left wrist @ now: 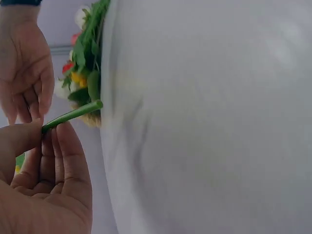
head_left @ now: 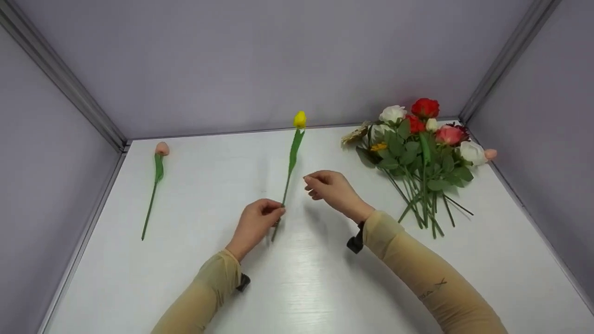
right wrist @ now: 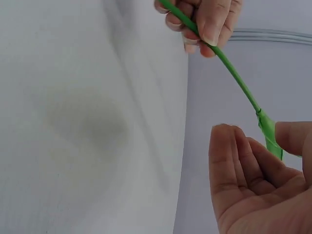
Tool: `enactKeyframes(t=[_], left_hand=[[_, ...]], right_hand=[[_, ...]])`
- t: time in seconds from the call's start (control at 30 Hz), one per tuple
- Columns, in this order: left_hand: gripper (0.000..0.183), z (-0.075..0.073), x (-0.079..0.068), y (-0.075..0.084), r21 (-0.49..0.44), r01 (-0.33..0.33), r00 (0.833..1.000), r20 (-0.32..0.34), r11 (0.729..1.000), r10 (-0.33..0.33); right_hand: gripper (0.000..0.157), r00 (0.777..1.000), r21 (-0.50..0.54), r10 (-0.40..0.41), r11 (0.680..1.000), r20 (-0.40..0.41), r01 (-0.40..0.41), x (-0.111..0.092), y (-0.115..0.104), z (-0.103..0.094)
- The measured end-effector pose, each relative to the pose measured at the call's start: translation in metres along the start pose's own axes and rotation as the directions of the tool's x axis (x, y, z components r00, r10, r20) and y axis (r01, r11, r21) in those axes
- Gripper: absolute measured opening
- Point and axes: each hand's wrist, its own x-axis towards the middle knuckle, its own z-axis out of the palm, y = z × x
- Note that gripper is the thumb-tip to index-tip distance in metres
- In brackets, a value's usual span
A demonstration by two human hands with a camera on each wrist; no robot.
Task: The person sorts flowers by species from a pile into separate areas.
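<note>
Between thumb and fingers, my left hand [head_left: 256, 225] pinches the lower stem of a yellow tulip [head_left: 300, 119]. The tulip slants upward above the white table, its bloom toward the back wall and a green leaf [head_left: 294, 150] along its stem. In the left wrist view, the cut end of the stem [left wrist: 73, 115] sticks out past the fingertips. Just right of the tulip hovers my right hand [head_left: 335, 191], fingers loosely bent and holding nothing. Seen from the right wrist, its thumb [right wrist: 292, 139] overlaps the tulip's leaf.
A pink tulip [head_left: 162, 148] lies alone at the left of the white table [head_left: 195, 185]. Toward the back right is a pile of flowers with red roses [head_left: 425, 108], white roses [head_left: 472, 153], leaves and crossed stems [head_left: 434, 218]. Grey walls [head_left: 278, 60] enclose the table behind and at both sides.
</note>
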Motion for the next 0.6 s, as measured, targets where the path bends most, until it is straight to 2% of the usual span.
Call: enactKeyframes(t=[0.07,0.1,0.17,0.27,0.37,0.5,0.53,0.6], left_hand=[[0.018,-0.027,0.003,-0.008,0.146,-0.002,0.998,-0.063,0.989,0.012],[0.017,-0.041,0.004,-0.012,0.216,0.002,0.995,-0.093,0.976,0.018],[0.017,-0.072,0.006,-0.022,0.349,0.016,0.989,-0.146,0.937,0.037],[0.017,-0.116,0.005,-0.036,0.489,0.049,0.977,-0.205,0.871,0.060],[0.018,-0.153,0.001,-0.050,0.557,0.098,0.962,-0.267,0.825,0.065],[0.020,-0.189,-0.004,-0.065,0.564,0.169,0.936,-0.348,0.808,0.048],[0.020,-0.195,-0.005,-0.068,0.562,0.183,0.930,-0.366,0.807,0.044],[0.020,-0.204,-0.008,-0.074,0.557,0.210,0.917,-0.398,0.804,0.036]], right_hand=[[0.040,0.999,-0.143,-0.028,0.989,0.017,0.030,-0.002,0.000,0.006],[0.041,0.999,-0.224,-0.045,0.973,0.028,0.051,-0.002,0.001,0.009],[0.046,0.995,-0.359,-0.076,0.929,0.057,0.092,-0.004,0.000,0.016],[0.054,0.986,-0.495,-0.118,0.854,0.117,0.161,-0.006,-0.002,0.027],[0.060,0.968,-0.622,-0.166,0.743,0.187,0.247,-0.007,-0.004,0.038],[0.066,0.934,-0.747,-0.221,0.561,0.280,0.357,-0.007,-0.007,0.055],[0.067,0.926,-0.761,-0.230,0.527,0.300,0.378,-0.007,-0.007,0.059],[0.068,0.912,-0.772,-0.239,0.486,0.333,0.409,-0.007,-0.008,0.068]])
